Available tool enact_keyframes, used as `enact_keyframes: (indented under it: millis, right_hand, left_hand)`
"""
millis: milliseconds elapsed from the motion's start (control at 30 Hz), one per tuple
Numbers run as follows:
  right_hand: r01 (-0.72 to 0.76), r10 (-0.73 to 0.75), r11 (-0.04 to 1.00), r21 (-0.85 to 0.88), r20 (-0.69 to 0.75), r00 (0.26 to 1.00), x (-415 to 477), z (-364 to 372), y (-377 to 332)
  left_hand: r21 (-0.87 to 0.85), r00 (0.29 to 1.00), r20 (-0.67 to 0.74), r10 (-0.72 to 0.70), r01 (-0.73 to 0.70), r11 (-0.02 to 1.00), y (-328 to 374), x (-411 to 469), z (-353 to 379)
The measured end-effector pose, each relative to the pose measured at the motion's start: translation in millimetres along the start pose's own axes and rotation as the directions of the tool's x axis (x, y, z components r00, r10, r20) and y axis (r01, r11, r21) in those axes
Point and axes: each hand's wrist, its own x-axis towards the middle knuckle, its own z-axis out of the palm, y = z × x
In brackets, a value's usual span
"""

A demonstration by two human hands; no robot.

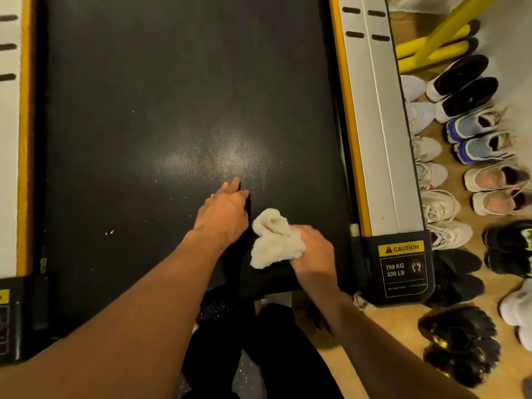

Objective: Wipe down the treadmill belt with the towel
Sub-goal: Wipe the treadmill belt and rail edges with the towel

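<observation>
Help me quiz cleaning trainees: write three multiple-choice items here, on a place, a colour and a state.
1. Where is the towel? A. on the treadmill belt's near end; B. on the side rail; C. on the floor by the shoes.
2. What colour is the caution label's banner? A. red; B. yellow; C. blue.
3. How is the left hand? A. gripping the towel; B. fingers straight on the belt; C. resting on the side rail.
Key: 1 A, the right hand holds it on the belt; 2 B, black lettering on yellow; 3 B, its fingers lie straight on the belt.
</observation>
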Motion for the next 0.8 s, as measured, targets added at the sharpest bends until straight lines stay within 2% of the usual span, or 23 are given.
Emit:
enact_keyframes:
  millis: [33, 100, 167, 233, 333, 400, 433, 567, 633, 700, 767, 800]
  right_hand:
    - [0.036, -0.032, 0.998, 0.048, -0.081, 0.996, 4.2, -8.3, 0.5]
    - [-0.014, 0.057, 0.987, 0.161, -0.266, 0.962, 23.4, -34.3, 4.2]
    - [-0.087, 0.124, 0.989, 0.121, -0.347, 0.930, 42.6, -49.9, 10.2]
    - [-0.077, 0.085, 0.996, 0.036, -0.342, 0.936, 43.0, -41.7, 11.3]
    - [0.046, -0.055, 0.998, -0.044, -0.217, 0.975, -4.3, 0.2, -0.1]
    - [0.083, -0.079, 0.996, 0.024, -0.125, 0.989, -31.5, 10.3, -7.0]
    - [0.080, -0.069, 0.993, 0.084, -0.124, 0.990, -33.5, 9.0, -7.7]
    - [0.022, 0.092, 0.943, 0.331, -0.325, 0.941, 20.3, -15.3, -22.6]
    - [-0.031, 0.130, 0.962, 0.272, -0.354, 0.926, 42.4, -16.2, -33.6]
    - [-0.070, 0.093, 0.995, 0.076, -0.358, 0.929, 40.0, -0.5, -46.2]
    - [0.069, -0.095, 0.992, -0.106, -0.261, 0.961, 9.7, 29.5, -59.8]
    - [0.179, -0.194, 0.979, -0.102, -0.169, 0.966, -9.6, 46.5, -64.4]
  left_hand:
    - [0.000, 1.000, 0.004, 0.000, 0.000, 1.000, -0.2, -0.8, 0.7]
    - [0.009, 1.000, 0.007, 0.001, -0.001, 1.000, -0.9, -1.7, 1.6]
    - [0.013, 1.000, 0.003, -0.009, 0.009, 1.000, -2.9, -3.0, 2.1]
    - [0.018, 1.000, -0.001, 0.000, 0.000, 1.000, -6.4, -4.8, 4.0]
    - [0.019, 1.000, 0.023, 0.018, -0.019, 1.000, -14.1, -16.1, 7.5]
    - [0.008, 0.999, 0.023, 0.027, -0.027, 1.000, -20.3, -27.6, 9.4]
    - [-0.005, 0.999, 0.020, 0.028, -0.028, 1.000, -23.8, -33.0, 10.8]
    - [-0.036, 0.999, -0.040, 0.028, -0.030, 0.999, -45.5, -44.9, 16.9]
    - [-0.047, 0.995, -0.095, -0.006, 0.002, 0.999, -60.8, -51.7, 16.8]
    - [-0.038, 0.988, -0.149, -0.046, 0.041, 0.998, -76.2, -60.9, 16.1]
    - [-0.027, 0.982, -0.175, -0.074, 0.071, 0.997, -89.4, -69.5, 16.2]
    - [-0.015, 0.980, -0.179, -0.084, 0.083, 0.996, -94.9, -73.3, 16.3]
